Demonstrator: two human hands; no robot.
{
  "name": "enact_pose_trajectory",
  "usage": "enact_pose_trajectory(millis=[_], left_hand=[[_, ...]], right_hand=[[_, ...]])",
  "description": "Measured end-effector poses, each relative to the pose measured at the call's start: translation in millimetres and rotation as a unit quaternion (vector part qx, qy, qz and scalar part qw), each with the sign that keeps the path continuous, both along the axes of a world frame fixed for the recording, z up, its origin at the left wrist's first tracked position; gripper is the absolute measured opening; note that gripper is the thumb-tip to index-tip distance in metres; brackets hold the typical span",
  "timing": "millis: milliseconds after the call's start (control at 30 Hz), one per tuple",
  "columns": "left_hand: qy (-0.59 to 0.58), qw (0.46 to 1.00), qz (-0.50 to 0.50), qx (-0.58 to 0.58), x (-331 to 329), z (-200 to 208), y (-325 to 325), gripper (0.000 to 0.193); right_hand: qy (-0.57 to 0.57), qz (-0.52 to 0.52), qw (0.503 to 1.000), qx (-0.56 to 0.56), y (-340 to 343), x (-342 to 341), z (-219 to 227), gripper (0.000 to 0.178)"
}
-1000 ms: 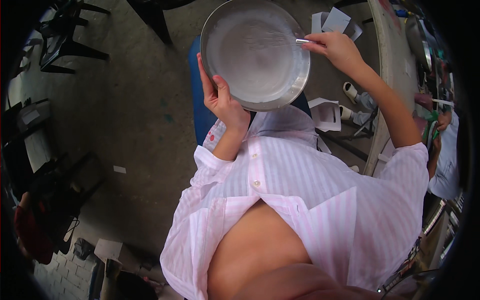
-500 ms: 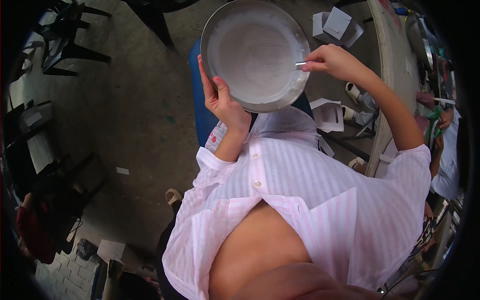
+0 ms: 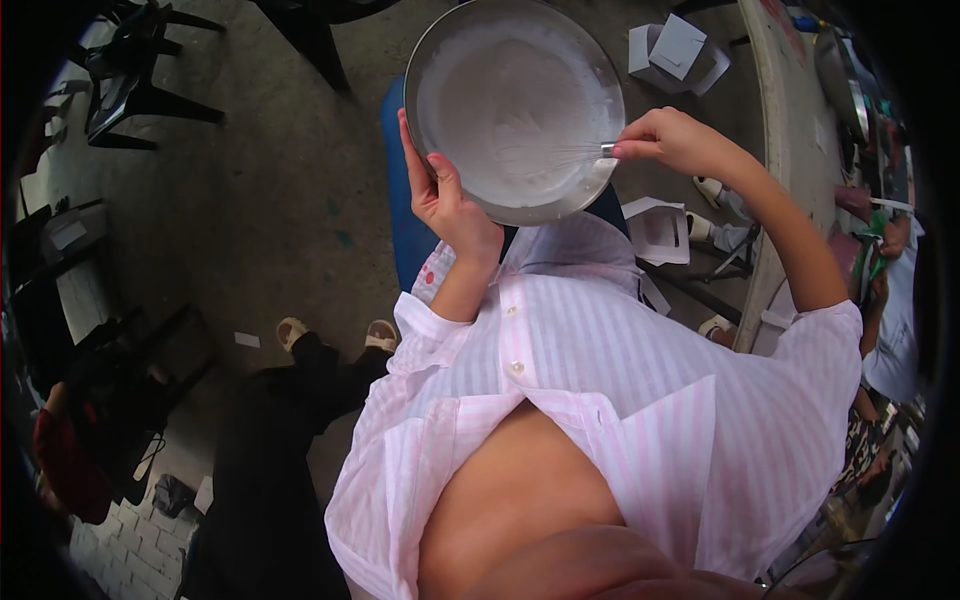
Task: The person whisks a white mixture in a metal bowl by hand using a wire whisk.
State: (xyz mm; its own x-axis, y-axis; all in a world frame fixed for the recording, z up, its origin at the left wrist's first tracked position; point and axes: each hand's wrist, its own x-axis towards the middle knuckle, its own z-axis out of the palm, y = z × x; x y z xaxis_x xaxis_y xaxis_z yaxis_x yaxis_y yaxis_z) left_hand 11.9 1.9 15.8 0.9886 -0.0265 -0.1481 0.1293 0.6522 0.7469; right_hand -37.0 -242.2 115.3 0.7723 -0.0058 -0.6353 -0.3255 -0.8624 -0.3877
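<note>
A wide metal bowl (image 3: 437,178) with a pale, whitish mixture (image 3: 510,90) inside is held over my lap. My left hand (image 3: 452,208) grips its near left rim, fingers along the outer side and thumb at the edge. In my right hand (image 3: 668,140), the short handle of a wire whisk (image 3: 560,153) is pinched at the bowl's right rim. The whisk's wires reach left into the mixture, which shows soft streaks around them. Most of the handle is hidden by my fingers.
Open white cardboard boxes (image 3: 678,48) lie on the floor beyond the bowl and at its right. A long table edge (image 3: 775,130) runs along the right, with other people beyond it. Black plastic chairs (image 3: 150,95) stand at left. Someone in dark trousers (image 3: 270,420) stands behind my left side.
My right hand has drawn the whisk slightly nearer to me along the bowl's right side. The person in dark trousers has come further into view at the lower left.
</note>
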Motion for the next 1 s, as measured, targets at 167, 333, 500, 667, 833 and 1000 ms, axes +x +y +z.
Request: enact_pose_trajectory(millis=[167,333,500,667,833,1000], left_hand=[[0.015,1.000,-0.011,-0.001,-2,5,-2,0.044],[0.022,1.000,-0.011,0.006,-1,3,0,0.044],[0.032,0.999,-0.003,0.000,-1,3,-2,0.043],[0.035,0.999,-0.016,0.001,-2,4,-1,0.043],[0.028,1.000,-0.007,0.006,-2,4,-3,0.044],[0.022,0.999,-0.024,0.014,-2,3,-1,0.044]], right_hand=[[-0.128,0.014,0.946,-0.298,-12,17,9,0.041],[-0.045,0.021,0.986,-0.156,-15,20,7,0.046],[0.033,-0.015,0.999,-0.013,-3,8,-1,0.051],[-0.201,-0.010,0.954,-0.222,-7,8,-6,0.052],[-0.144,0.012,0.950,-0.277,-25,17,7,0.055],[0.048,0.018,0.993,-0.108,-18,18,6,0.056]])
